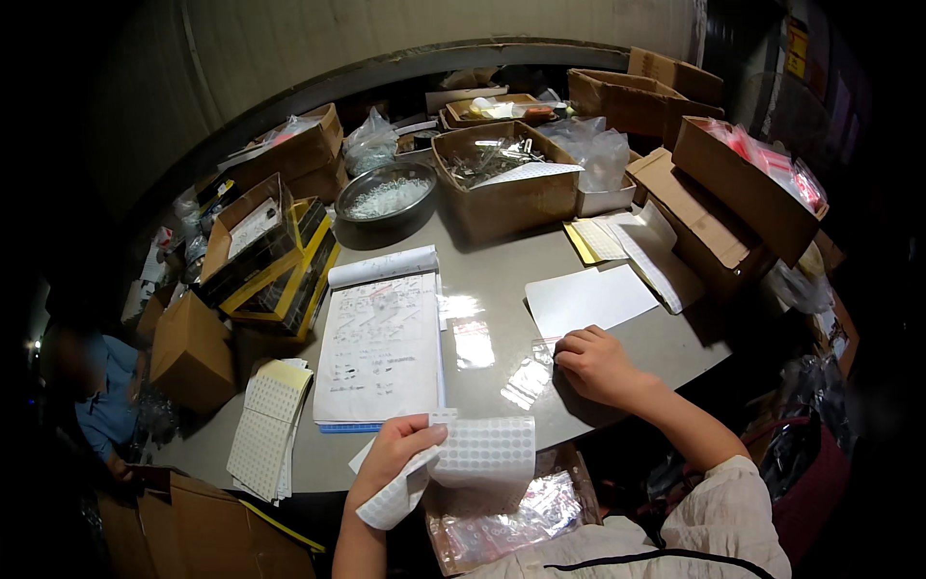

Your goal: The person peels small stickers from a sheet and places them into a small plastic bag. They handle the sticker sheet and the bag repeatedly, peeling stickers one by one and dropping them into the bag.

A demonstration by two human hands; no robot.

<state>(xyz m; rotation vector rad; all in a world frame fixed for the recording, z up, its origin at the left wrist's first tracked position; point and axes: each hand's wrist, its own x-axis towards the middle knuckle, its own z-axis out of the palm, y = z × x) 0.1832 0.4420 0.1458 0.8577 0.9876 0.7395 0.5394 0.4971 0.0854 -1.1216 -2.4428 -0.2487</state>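
Note:
My left hand [397, 452] is closed on a sheet of round stickers [487, 446], thumb on top. Part of the sheet curls down beside my wrist, and the rest hangs over the table's front edge. My right hand [600, 367] rests on the table with its fingers curled in at the edge of a small clear zip bag [528, 382]. The fingertips are partly hidden. Behind that hand lies a blank white sheet [590, 301]. A notepad with handwritten pages [378, 347] lies on a blue clipboard to the left. Below the table edge sits a box of small clear bags [545, 516].
At the back stand a dark bowl of small clear pieces [388, 198] and a cardboard box of metal parts [511, 207]. More sticker sheets [265, 420] lie at the left. Cartons [748, 183] crowd the right side. A person in blue [106, 391] is at far left.

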